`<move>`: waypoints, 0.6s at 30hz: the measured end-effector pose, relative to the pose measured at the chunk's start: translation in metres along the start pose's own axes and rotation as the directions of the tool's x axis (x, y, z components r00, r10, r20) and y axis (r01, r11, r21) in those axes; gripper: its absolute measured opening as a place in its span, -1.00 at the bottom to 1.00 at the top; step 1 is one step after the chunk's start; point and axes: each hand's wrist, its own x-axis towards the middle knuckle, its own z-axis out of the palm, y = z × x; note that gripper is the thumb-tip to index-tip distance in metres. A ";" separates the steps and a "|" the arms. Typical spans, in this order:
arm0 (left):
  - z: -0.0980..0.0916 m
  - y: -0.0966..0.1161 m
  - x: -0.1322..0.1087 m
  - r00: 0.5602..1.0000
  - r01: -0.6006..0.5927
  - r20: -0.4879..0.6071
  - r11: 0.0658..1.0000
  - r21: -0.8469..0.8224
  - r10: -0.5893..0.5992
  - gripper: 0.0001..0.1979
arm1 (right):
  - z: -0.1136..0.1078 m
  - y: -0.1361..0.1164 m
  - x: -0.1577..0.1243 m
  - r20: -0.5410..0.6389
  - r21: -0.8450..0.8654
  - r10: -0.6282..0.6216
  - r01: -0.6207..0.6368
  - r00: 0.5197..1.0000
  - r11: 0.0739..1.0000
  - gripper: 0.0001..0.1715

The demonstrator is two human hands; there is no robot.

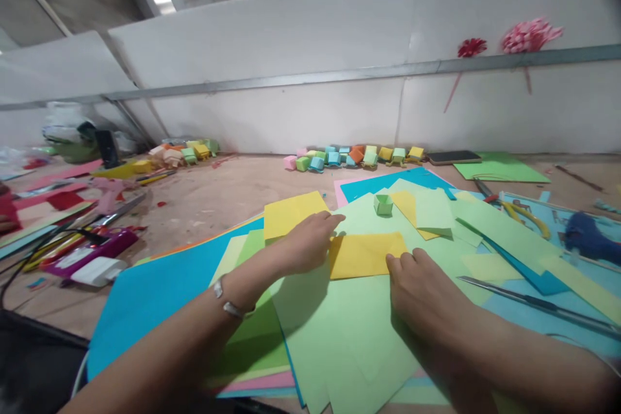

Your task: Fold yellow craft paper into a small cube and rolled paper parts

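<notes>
Our left hand (308, 242) lies flat, fingers stretched out and close together, their tips pressing the upper left corner of a folded yellow paper rectangle (366, 254). Our right hand (422, 284) is bent at the knuckles, with the fingertips bunched on the rectangle's lower right edge; we cannot tell whether they pinch it or only press. The rectangle sits between both hands on a fan of pale green paper sheets (339, 330), whose edges overlap a large blue paper sheet (160, 297) to the left. Just beyond the rectangle stands a small green paper cube (383, 204), apart from our fingers, and a second yellow sheet (294, 212) lies just behind the left hand. To the right, a long metal blade (533, 303) lies near our right forearm, with a dark blue glue gun (589, 237) farther out. Bare wooden tabletop (218, 194) opens to the left and behind. A row of small coloured paper cubes (354, 156) lines the foot of the white wall (291, 45), where a red paper flower (471, 46) and a pink one (531, 33) hang.
</notes>
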 end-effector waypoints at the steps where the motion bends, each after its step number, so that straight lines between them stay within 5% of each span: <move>1: 0.005 0.002 0.001 1.000 0.009 -0.027 1.000 -0.014 -0.009 -0.48 | -0.001 -0.002 -0.001 0.007 0.000 0.005 -0.005 1.000 1.000 -0.81; 4: 0.015 0.005 0.004 0.993 0.046 -0.110 0.997 -0.059 -0.052 -0.49 | -0.006 -0.002 -0.002 -0.024 0.043 0.046 -0.045 0.999 0.998 -0.80; 6: 0.017 0.004 0.006 0.981 0.063 -0.178 0.993 -0.095 -0.079 -0.64 | -0.009 0.004 0.000 -0.146 0.074 0.118 -0.108 0.982 0.991 -0.73; 9: 0.015 -0.002 0.006 0.958 0.041 -0.275 0.986 -0.161 -0.085 -0.90 | -0.010 0.023 0.007 -0.453 0.211 0.231 -0.149 0.861 0.966 -0.46; 14: 0.010 -0.012 0.003 0.904 -0.041 -0.424 0.972 -0.231 -0.062 -0.92 | 0.001 0.056 0.020 -0.621 0.648 0.447 0.100 0.644 0.755 -0.21; 16: 0.008 -0.016 0.002 0.883 -0.062 -0.465 0.970 -0.234 -0.056 -0.90 | 0.009 0.061 0.021 -0.593 0.734 0.512 0.155 0.622 0.661 -0.28; 18: 0.005 -0.020 0.001 0.881 -0.076 -0.471 0.971 -0.225 -0.040 -0.84 | 0.015 0.061 0.022 -0.606 0.738 0.459 0.243 0.650 0.629 -0.53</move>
